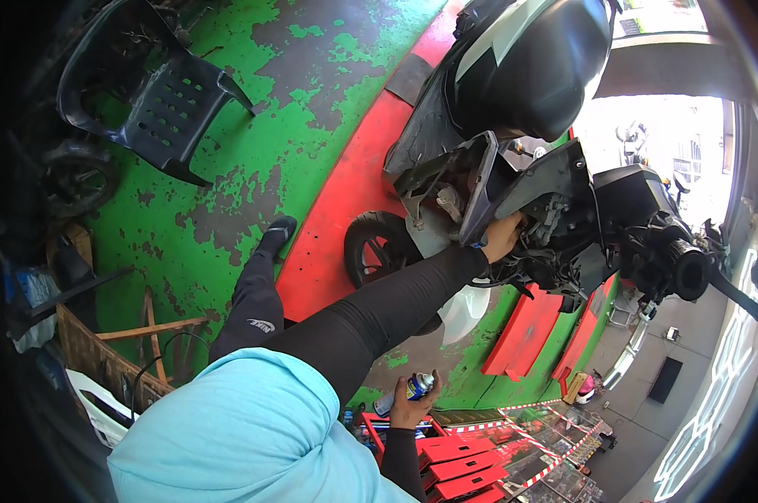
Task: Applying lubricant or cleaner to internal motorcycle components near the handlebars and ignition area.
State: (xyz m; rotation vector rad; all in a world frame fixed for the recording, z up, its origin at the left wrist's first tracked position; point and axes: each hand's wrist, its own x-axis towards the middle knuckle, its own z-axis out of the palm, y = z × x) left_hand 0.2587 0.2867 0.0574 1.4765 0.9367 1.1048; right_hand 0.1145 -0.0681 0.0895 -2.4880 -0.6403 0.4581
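My left hand (501,238) reaches out on a black-sleeved arm into the stripped body of a black scooter (521,75). Its fingers are tucked among the exposed parts just under a loose grey body panel (471,180), so I cannot see whether they grip anything. Lower down, my right hand (407,408) is closed around a small spray can (416,387) with a white top, held upright near my chest. My light blue top fills the bottom of the view.
The scooter's wheel (377,248) rests on a red strip of the worn green floor (253,159). A dark plastic chair (165,101) lies upper left. Wooden pieces (148,335) lie at left. A red tool chest (463,465) stands below, with red ramps (525,331) at right.
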